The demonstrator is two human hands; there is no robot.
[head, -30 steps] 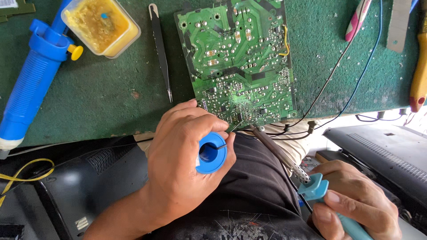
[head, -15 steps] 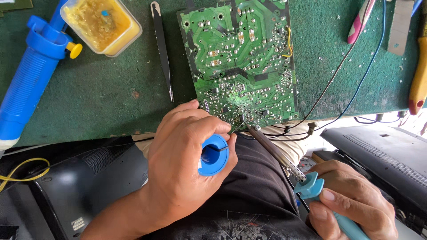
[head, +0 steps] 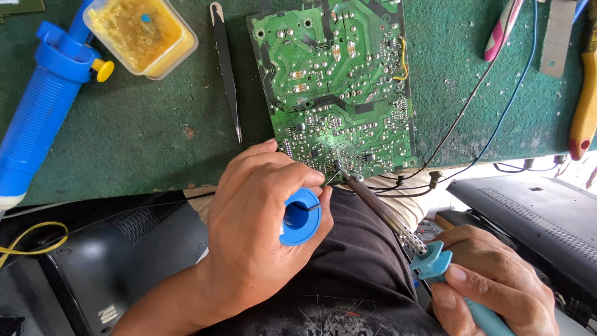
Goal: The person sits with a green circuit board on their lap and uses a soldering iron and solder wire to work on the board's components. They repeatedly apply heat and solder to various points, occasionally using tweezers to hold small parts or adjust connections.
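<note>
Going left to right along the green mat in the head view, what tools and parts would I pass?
Blue desoldering pump → square tub of yellow flux paste → black tweezers → green circuit board → pink-handled tool → yellow-handled tool.

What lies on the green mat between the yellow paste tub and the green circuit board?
In the head view, black tweezers lie on the green mat between the yellow paste tub and the circuit board, tip pointing toward the person.

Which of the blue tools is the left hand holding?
The small blue solder spool, gripped in the left hand. The big ribbed blue desoldering pump lies untouched on the green mat, far left.
</note>
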